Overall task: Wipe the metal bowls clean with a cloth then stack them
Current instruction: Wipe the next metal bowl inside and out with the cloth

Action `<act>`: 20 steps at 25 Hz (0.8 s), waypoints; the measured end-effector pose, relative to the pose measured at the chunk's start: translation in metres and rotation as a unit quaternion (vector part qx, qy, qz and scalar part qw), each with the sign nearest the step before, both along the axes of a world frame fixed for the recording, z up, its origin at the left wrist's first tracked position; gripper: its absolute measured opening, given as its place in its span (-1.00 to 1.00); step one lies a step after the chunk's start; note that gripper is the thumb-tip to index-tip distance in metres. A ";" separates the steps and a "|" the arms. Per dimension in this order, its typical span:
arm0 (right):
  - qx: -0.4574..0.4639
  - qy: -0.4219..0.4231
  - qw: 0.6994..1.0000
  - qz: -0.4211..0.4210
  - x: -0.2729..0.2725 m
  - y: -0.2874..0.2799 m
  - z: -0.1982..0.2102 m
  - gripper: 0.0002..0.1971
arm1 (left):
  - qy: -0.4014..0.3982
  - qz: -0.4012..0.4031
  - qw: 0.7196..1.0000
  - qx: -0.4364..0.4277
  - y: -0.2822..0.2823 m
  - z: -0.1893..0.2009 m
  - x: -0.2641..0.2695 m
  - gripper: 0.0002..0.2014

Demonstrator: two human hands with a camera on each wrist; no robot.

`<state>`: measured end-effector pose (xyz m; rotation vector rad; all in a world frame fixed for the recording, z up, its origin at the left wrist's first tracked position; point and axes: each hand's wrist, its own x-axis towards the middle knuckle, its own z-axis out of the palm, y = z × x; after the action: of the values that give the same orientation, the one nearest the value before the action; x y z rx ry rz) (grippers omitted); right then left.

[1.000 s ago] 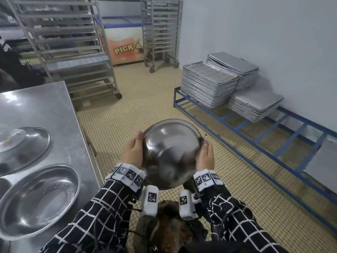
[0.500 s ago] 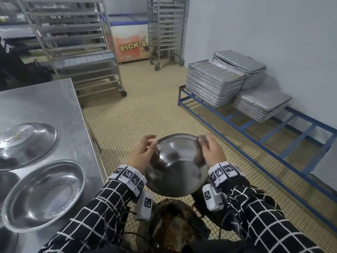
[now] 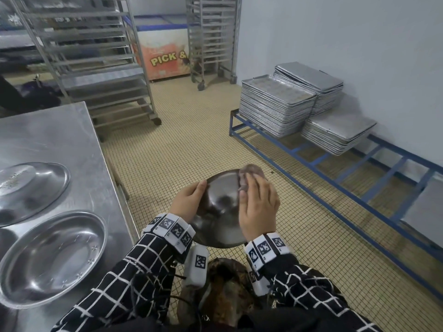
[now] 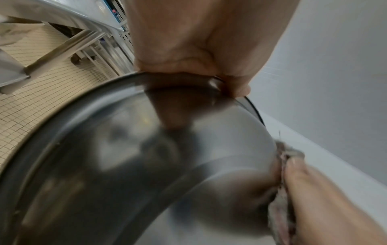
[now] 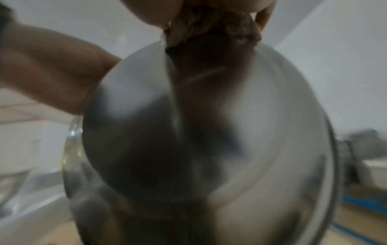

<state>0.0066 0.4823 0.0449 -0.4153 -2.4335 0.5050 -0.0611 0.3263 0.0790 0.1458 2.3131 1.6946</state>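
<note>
- The left hand [image 3: 189, 202] grips the rim of a metal bowl [image 3: 220, 207], fingers curled over the edge, holding it in the air above the tiled floor [image 3: 167, 152] with its rounded outside turned toward the person.
- The right hand [image 3: 257, 207] presses a crumpled cloth [image 3: 249, 174] against the far part of that outer surface — the fingers lie over the cloth and look bent round it.
- Judging by this, the wiping of this bowl's outside is under way, not finished.
- Two more bowls sit on the steel table [image 3: 60, 130] — an upright bowl [image 3: 51, 257] and an upturned bowl [image 3: 31, 190] — side by side, not stacked.
- So stacking seems wholly left; whether those two are wiped I cannot tell.
</note>
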 end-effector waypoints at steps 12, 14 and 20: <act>-0.801 -0.065 0.594 0.026 0.004 0.043 0.051 -0.55 | 0.182 0.008 0.983 0.019 -0.019 0.003 -0.002 -0.82; -0.754 -0.083 0.652 0.021 0.005 0.042 0.045 -0.72 | 0.130 0.034 0.988 0.069 -0.021 0.006 -0.008 -0.60; -0.558 -0.131 0.819 0.019 0.005 0.037 0.020 -0.72 | -0.214 0.042 0.966 0.140 -0.029 0.013 -0.007 -0.68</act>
<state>0.0112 0.5189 0.0650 -0.9396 -2.1157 2.0066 -0.0678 0.2971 0.0923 -0.2448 1.7852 1.8690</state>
